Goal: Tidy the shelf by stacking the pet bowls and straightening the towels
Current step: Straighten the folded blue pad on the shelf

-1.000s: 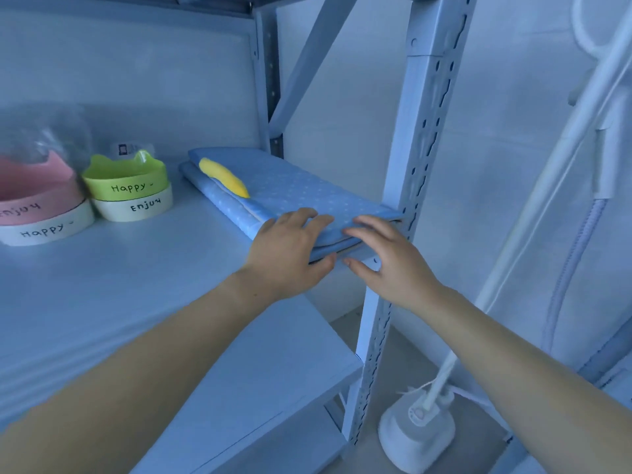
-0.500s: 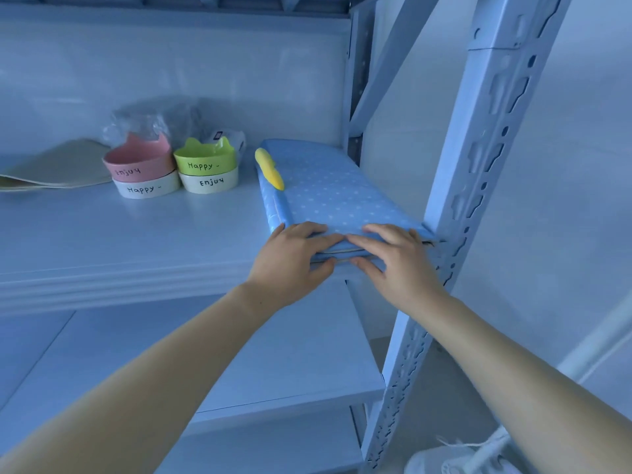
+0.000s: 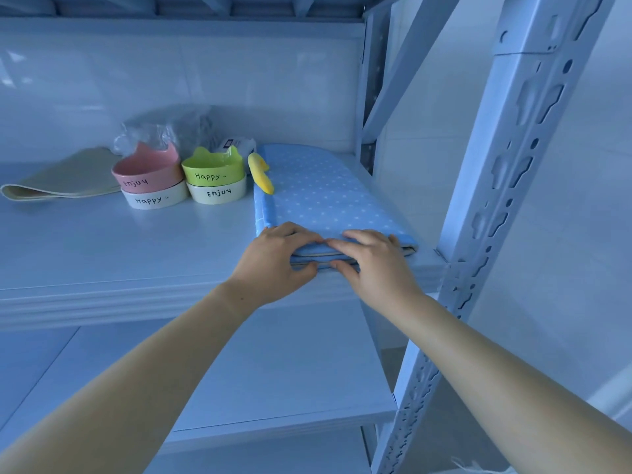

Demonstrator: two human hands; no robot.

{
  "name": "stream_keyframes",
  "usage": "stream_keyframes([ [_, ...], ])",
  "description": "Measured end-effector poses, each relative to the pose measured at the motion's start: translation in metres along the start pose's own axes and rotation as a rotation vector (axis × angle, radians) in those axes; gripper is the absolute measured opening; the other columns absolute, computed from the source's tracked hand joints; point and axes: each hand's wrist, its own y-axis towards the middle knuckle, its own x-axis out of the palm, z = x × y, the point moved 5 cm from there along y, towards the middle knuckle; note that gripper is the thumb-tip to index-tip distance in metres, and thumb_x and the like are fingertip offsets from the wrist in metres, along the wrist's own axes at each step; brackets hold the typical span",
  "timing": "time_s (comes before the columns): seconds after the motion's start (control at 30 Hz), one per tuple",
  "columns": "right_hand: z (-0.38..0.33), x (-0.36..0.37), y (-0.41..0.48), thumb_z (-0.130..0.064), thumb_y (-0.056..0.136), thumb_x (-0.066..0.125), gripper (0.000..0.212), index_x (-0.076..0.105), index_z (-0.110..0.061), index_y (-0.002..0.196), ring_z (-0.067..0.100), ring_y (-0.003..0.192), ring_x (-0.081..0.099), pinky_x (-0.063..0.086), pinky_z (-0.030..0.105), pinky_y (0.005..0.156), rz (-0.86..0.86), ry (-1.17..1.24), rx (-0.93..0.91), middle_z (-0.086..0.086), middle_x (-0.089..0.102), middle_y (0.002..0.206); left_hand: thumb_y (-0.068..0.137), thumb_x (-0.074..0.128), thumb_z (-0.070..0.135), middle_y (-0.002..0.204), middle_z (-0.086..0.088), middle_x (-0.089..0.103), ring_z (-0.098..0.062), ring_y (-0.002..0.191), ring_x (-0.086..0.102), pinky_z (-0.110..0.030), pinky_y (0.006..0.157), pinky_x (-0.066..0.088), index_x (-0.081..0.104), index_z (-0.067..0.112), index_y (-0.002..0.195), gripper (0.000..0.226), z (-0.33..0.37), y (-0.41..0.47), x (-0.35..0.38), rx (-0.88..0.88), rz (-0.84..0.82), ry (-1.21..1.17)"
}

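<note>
A folded blue towel with white dots lies at the right end of the shelf, a yellow tag on its left fold. My left hand grips the towel's near edge, fingers on top and thumb underneath. My right hand grips the same edge just to the right. To the left stand two bowl stacks: a pink bowl on a white bowl, and a green bowl on a white bowl. A beige towel lies folded at the far left.
A crumpled clear plastic bag sits behind the bowls against the back wall. The rack's perforated upright post rises right beside the blue towel. A lower shelf lies beneath my arms.
The view has swung left, bringing the bowls and the beige towel into sight. Both hands have closed onto the towel's near edge, and the towel now lies straighter along the shelf.
</note>
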Motion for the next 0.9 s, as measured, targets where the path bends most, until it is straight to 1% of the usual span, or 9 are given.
stream_keyframes([
  [0.1, 0.000, 0.005, 0.012, -0.033, 0.087, 0.062, 0.034, 0.061, -0.025, 0.121, 0.022, 0.122, 0.047, 0.029, 0.052, 0.103, -0.006, 0.025, 0.020, 0.002, 0.058, 0.128, 0.074, 0.070, 0.021, 0.110, 0.008, 0.061, -0.014, 0.099, 0.058, -0.024, 0.088, 0.040, 0.065, 0.027, 0.112, 0.039, -0.014, 0.008, 0.000, -0.012, -0.028, -0.027],
  [0.2, 0.002, 0.011, 0.027, -0.030, 0.086, 0.063, 0.033, 0.062, -0.022, 0.118, 0.021, 0.122, 0.048, 0.031, 0.050, 0.102, -0.034, 0.033, 0.023, 0.001, 0.059, 0.128, 0.077, 0.069, 0.025, 0.113, 0.009, 0.060, -0.014, 0.103, 0.057, -0.031, 0.089, 0.045, 0.063, 0.029, 0.114, 0.037, -0.028, 0.017, 0.000, -0.012, -0.060, -0.025],
  [0.3, 0.004, 0.018, 0.042, -0.027, 0.086, 0.063, 0.033, 0.062, -0.021, 0.118, 0.021, 0.121, 0.049, 0.033, 0.045, 0.101, -0.063, 0.032, 0.016, 0.001, 0.057, 0.131, 0.080, 0.067, 0.024, 0.115, 0.008, 0.060, -0.015, 0.106, 0.057, -0.033, 0.089, 0.046, 0.063, 0.028, 0.115, 0.036, -0.040, 0.027, 0.001, 0.008, -0.062, -0.009],
  [0.43, 0.004, 0.027, 0.060, -0.025, 0.086, 0.064, 0.036, 0.061, -0.022, 0.121, 0.020, 0.124, 0.047, 0.033, 0.043, 0.103, -0.086, 0.052, 0.022, 0.003, 0.055, 0.134, 0.082, 0.064, 0.026, 0.119, 0.009, 0.057, -0.017, 0.109, 0.055, -0.038, 0.092, 0.046, 0.059, 0.029, 0.117, 0.035, -0.059, 0.038, 0.006, -0.007, -0.083, 0.017],
  [0.53, 0.005, 0.034, 0.073, -0.024, 0.087, 0.063, 0.038, 0.059, -0.024, 0.125, 0.020, 0.127, 0.044, 0.031, 0.042, 0.104, -0.110, 0.055, 0.020, 0.002, 0.052, 0.137, 0.084, 0.062, 0.026, 0.123, 0.010, 0.054, -0.017, 0.112, 0.053, -0.039, 0.092, 0.046, 0.057, 0.029, 0.119, 0.036, -0.071, 0.047, 0.007, -0.030, -0.101, 0.031],
  [0.63, 0.004, 0.041, 0.086, -0.019, 0.088, 0.061, 0.038, 0.057, -0.023, 0.126, 0.021, 0.127, 0.044, 0.031, 0.041, 0.104, -0.130, 0.061, 0.007, 0.003, 0.052, 0.137, 0.085, 0.060, 0.027, 0.126, 0.010, 0.052, -0.015, 0.116, 0.050, -0.030, 0.090, 0.045, 0.055, 0.029, 0.121, 0.036, -0.080, 0.054, 0.007, -0.024, -0.104, 0.089],
  [0.7, 0.003, 0.043, 0.091, -0.016, 0.087, 0.062, 0.037, 0.059, -0.021, 0.124, 0.024, 0.120, 0.048, 0.034, 0.042, 0.101, -0.123, 0.063, -0.013, 0.005, 0.058, 0.130, 0.086, 0.059, 0.028, 0.127, 0.011, 0.051, -0.015, 0.117, 0.049, -0.027, 0.087, 0.040, 0.054, 0.029, 0.122, 0.036, -0.085, 0.057, 0.006, -0.011, -0.098, 0.144],
  [0.8, 0.003, 0.043, 0.096, -0.012, 0.083, 0.066, 0.034, 0.064, -0.016, 0.117, 0.026, 0.105, 0.054, 0.040, 0.043, 0.094, -0.080, 0.094, -0.048, 0.003, 0.066, 0.111, 0.085, 0.060, 0.028, 0.125, 0.008, 0.054, -0.018, 0.116, 0.051, -0.033, 0.094, 0.040, 0.055, 0.027, 0.121, 0.037, -0.087, 0.057, 0.005, 0.031, -0.057, 0.205],
  [0.9, 0.005, 0.044, 0.097, -0.015, 0.080, 0.070, 0.036, 0.065, -0.014, 0.115, 0.027, 0.106, 0.054, 0.040, 0.043, 0.095, -0.042, 0.118, -0.067, 0.002, 0.065, 0.113, 0.080, 0.064, 0.025, 0.119, 0.000, 0.059, -0.023, 0.110, 0.056, -0.037, 0.095, 0.043, 0.061, 0.023, 0.118, 0.038, -0.083, 0.055, 0.000, 0.098, 0.039, 0.212],
])
